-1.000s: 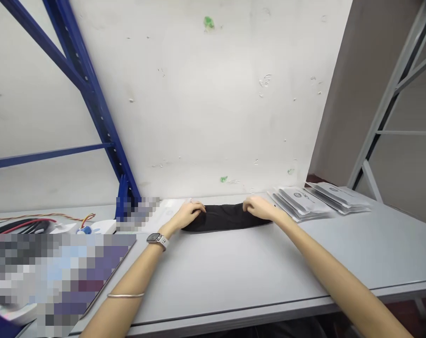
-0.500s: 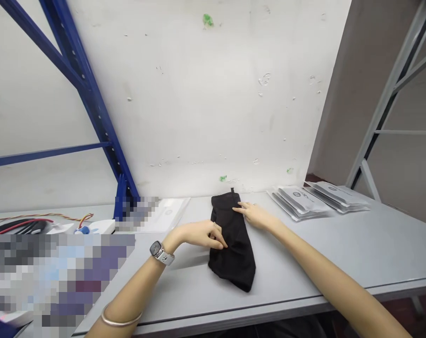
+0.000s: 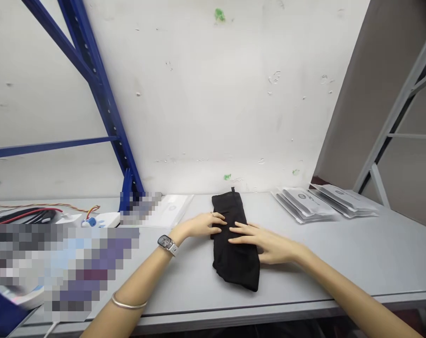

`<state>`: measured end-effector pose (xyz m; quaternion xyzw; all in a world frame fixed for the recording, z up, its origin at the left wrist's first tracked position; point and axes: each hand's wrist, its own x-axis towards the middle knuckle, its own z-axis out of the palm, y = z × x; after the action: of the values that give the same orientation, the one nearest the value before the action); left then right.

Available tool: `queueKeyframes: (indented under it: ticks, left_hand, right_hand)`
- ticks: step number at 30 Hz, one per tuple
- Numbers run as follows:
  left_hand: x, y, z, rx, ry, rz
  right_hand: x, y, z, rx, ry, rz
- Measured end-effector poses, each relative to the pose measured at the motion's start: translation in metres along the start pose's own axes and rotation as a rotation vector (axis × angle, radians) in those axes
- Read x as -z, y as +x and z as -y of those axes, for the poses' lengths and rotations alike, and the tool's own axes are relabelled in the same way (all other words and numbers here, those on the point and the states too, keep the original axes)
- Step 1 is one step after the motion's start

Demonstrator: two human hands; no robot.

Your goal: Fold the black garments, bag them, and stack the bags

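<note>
Grey worktop (image 3: pixel 184 281) stood against a scuffed white wall (image 3: pixel 205 94); blue metal upright (image 3: pixel 109 108) to the left, 2 stacks of printed white packets (image 3: pixel 306 204) at right rear. Folded black cloth (image 3: pixel 236 263) lay lengthwise, front to back, mid-worktop. Left hand (image 3: pixel 202 225): fingers slightly apart, tips on the cloth's left side. Right hand (image 3: pixel 269 244): fingers spread, laid across its right side. Both palm down, forearms angled inward from the near edge.

Both bare hands (image 3: pixel 234 230) touch the long black folded cloth (image 3: pixel 236 263) on the smooth grey table (image 3: pixel 177 281).
</note>
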<state>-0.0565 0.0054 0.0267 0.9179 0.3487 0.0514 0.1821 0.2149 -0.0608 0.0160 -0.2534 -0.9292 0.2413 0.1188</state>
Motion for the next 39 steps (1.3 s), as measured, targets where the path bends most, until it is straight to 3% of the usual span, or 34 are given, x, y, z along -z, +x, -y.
queueKeyframes:
  ticks: [2, 7, 11, 14, 16, 19, 21, 23, 26, 30, 34, 39]
  left_hand:
    - [0.002, -0.001, -0.001, -0.001, -0.035, 0.025]
    - [0.008, -0.008, 0.002, 0.035, -0.252, 0.029]
    - [0.011, -0.009, 0.012, 0.22, -0.392, -0.24]
    - [0.013, -0.009, 0.013, 0.295, -0.33, -0.398]
    - [0.014, -0.009, 0.008, 0.24, -0.262, -0.411]
    - [0.011, -0.008, -0.001, 0.085, -0.156, -0.32]
    - [0.005, -0.005, -0.005, -0.002, -0.077, -0.221]
    - [-0.004, -0.002, -0.006, -0.043, 0.007, -0.138]
    - [-0.018, 0.005, -0.005, -0.043, 0.094, -0.115]
    - [-0.027, 0.013, -0.011, -0.009, 0.204, -0.182]
    - [-0.017, 0.01, -0.022, 0.057, 0.163, -0.178]
    - [0.007, -0.003, -0.031, 0.102, -0.12, -0.131]
  right_hand:
    - [-0.003, 0.003, 0.003, -0.062, 0.098, -0.05]
    - [0.001, 0.025, -0.012, -0.421, 0.447, -0.302]
    - [0.001, 0.043, -0.038, -0.481, 0.586, -0.587]
    - [0.003, 0.039, -0.054, -0.513, 0.38, -0.713]
    - [0.007, 0.029, -0.058, -0.431, 0.232, -0.649]
    - [0.01, 0.016, -0.055, -0.266, 0.122, -0.364]
    - [0.008, 0.013, -0.053, -0.24, 0.069, -0.198]
    - [0.003, 0.015, -0.051, -0.269, 0.019, -0.134]
    - [-0.006, 0.02, -0.052, -0.299, -0.035, -0.172]
    - [-0.01, 0.024, -0.053, -0.265, -0.094, -0.256]
    - [-0.008, 0.025, -0.049, -0.229, -0.115, -0.345]
    - [-0.003, 0.027, -0.034, -0.24, 0.039, -0.393]
